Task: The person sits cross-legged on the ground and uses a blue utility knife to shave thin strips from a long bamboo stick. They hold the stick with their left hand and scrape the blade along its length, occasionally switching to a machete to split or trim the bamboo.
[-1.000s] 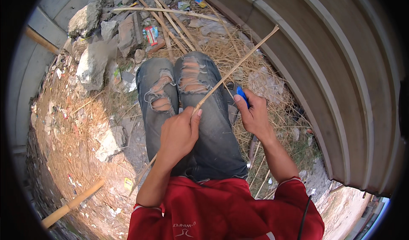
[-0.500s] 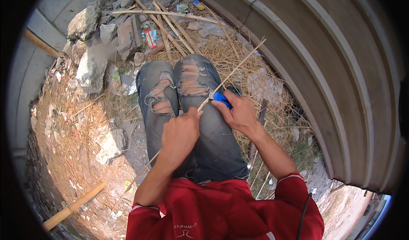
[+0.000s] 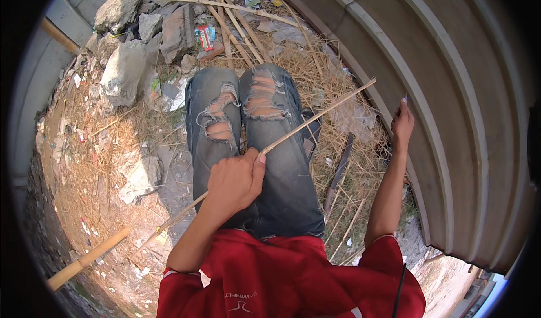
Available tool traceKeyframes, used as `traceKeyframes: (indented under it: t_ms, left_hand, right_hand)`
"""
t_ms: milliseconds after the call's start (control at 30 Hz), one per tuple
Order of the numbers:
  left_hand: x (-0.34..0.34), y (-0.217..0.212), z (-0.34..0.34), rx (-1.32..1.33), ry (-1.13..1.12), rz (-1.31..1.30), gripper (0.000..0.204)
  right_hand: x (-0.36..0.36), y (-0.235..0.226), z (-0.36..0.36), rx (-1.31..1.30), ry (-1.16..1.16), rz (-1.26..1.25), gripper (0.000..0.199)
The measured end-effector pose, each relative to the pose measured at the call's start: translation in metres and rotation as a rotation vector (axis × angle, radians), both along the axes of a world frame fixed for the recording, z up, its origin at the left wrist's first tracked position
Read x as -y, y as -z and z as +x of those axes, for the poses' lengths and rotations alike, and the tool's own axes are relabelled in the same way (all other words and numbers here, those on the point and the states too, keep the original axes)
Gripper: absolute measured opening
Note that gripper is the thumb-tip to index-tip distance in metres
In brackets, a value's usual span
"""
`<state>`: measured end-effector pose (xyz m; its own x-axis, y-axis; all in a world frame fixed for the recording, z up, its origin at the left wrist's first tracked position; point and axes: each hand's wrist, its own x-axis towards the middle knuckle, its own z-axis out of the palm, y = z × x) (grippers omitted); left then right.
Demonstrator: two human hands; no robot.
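A thin, pale dry stick (image 3: 315, 116) with a frayed far end runs slantwise across my thighs. My left hand (image 3: 235, 178) is closed round its middle, thumb along the top, and the near part passes under my left forearm to the lower left. Well off to the right, close to the ribbed metal sheet, my right hand (image 3: 402, 127) is closed with its fingers curled. Only a speck of blue shows at its tip. The earlier frame shows a small blue tool in this hand; now it is almost wholly hidden.
Broken concrete lumps (image 3: 125, 73) and several bamboo poles (image 3: 234, 27) lie beyond my knees. A ribbed metal sheet (image 3: 389, 47) curves along the right. Straw (image 3: 338, 92) and litter cover the ground. A dark flat strip (image 3: 339, 174) lies beside my right thigh; a cut bamboo pole (image 3: 90, 259) is at lower left.
My right hand has left the stick and swung out to the right and up, away from my knees. My left hand keeps its hold; the stick's far end has shifted right and slightly nearer.
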<state>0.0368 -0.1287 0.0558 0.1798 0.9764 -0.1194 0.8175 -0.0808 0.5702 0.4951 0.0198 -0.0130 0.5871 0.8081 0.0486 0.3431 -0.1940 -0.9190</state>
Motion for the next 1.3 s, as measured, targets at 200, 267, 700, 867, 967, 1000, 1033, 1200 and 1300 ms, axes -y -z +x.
traceKeyframes:
  t_ms: [200,267,700,867,967,1000,1033,1200,1300]
  left_hand:
    - [-0.02,-0.004,0.032,0.034,0.008,0.001,0.038]
    - [-0.024,-0.002,0.036,0.036,-0.008,0.011,0.038]
    - [-0.016,0.005,0.039,-0.06,-0.024,-0.004,0.037]
    - [0.005,-0.005,0.023,-0.128,0.0,-0.001,0.035]
    - [0.022,-0.007,-0.002,-0.161,-0.02,-0.027,0.035]
    - [0.025,-0.008,-0.011,-0.171,-0.047,-0.038,0.036]
    - [0.024,-0.009,-0.016,-0.113,-0.067,-0.033,0.035]
    - [0.011,-0.005,-0.018,0.159,-0.079,-0.018,0.04]
    - [0.0,-0.002,-0.015,0.3,-0.046,-0.052,0.043]
  right_hand:
    - [0.041,-0.046,-0.1,0.201,-0.286,0.019,0.046]
    - [0.063,-0.056,-0.149,0.338,-0.476,0.021,0.047]
    - [0.101,-0.034,-0.223,0.529,-0.933,-0.101,0.042]
    - [0.025,-0.016,-0.148,0.435,-0.479,-0.225,0.056]
    - [-0.012,0.021,-0.026,0.46,-0.072,-0.113,0.063]
    - [-0.014,0.02,-0.007,0.427,-0.001,-0.067,0.062]
    - [-0.013,0.016,0.0,0.355,0.002,-0.039,0.061]
    - [0.0,-0.008,-0.029,0.008,-0.139,0.052,0.053]
    - [0.009,-0.031,-0.077,-0.282,-0.25,0.004,0.047]
